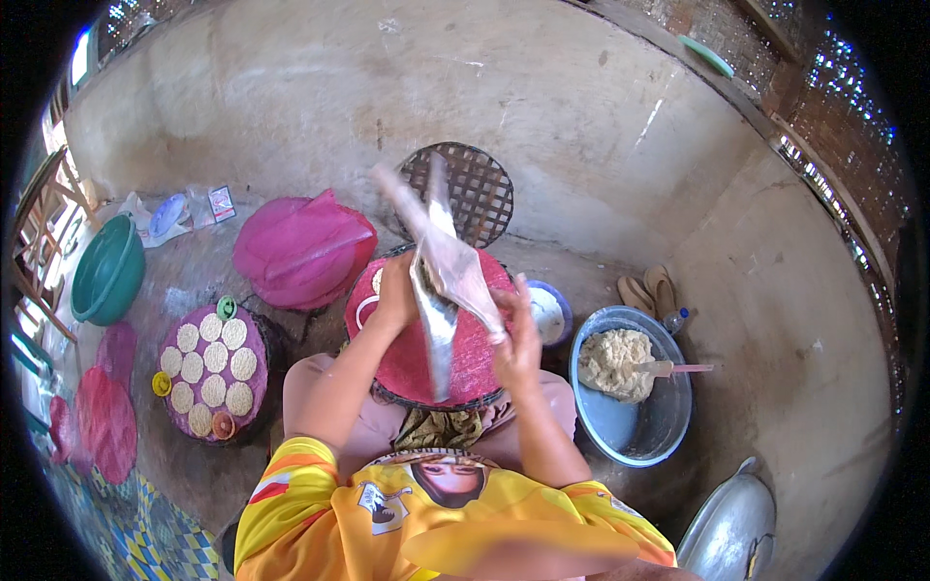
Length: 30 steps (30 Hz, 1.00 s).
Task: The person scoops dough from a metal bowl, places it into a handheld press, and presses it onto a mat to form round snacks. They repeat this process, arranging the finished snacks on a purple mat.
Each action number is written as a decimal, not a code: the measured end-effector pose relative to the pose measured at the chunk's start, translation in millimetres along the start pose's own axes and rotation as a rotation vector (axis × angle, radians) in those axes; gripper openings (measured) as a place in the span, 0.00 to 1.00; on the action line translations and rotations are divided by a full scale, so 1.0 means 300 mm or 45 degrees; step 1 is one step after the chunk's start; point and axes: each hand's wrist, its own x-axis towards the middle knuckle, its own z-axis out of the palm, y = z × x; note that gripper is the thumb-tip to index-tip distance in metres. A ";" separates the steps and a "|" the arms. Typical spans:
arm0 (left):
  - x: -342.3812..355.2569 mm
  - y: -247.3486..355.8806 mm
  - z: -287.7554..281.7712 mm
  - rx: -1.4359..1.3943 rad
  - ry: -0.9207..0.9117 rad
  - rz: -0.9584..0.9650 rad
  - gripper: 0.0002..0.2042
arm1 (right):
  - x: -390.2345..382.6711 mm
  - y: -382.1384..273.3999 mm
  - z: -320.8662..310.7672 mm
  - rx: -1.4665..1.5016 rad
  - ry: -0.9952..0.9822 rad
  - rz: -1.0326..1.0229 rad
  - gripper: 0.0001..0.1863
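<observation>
A folded, silvery-white sheet (453,266), probably plastic, is blurred by motion above a round tray with a pink mesh cover (402,363) at my lap. My right hand (518,339) pinches the sheet's lower right corner between thumb and fingers. My left hand (395,293) is at the sheet's left edge, over the tray; its fingers are hidden behind the sheet. Next to that wrist, a white ring (366,311) lies on the pink mesh. A pale round disc (377,281) of dough shows partly behind the left hand.
To the left, a round tray (200,324) bears several flat dough discs. A blue basin (632,450) at right holds dough (616,363) and a pink-handled spatula (678,368). Behind are a woven basket (484,184), a pink cover (300,257) and a white bowl (548,314). A metal lid (731,523) lies lower right.
</observation>
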 end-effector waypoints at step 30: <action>-0.002 0.023 0.146 -1.014 -0.323 -0.334 0.20 | -0.146 0.187 -0.149 1.759 -0.336 1.571 0.41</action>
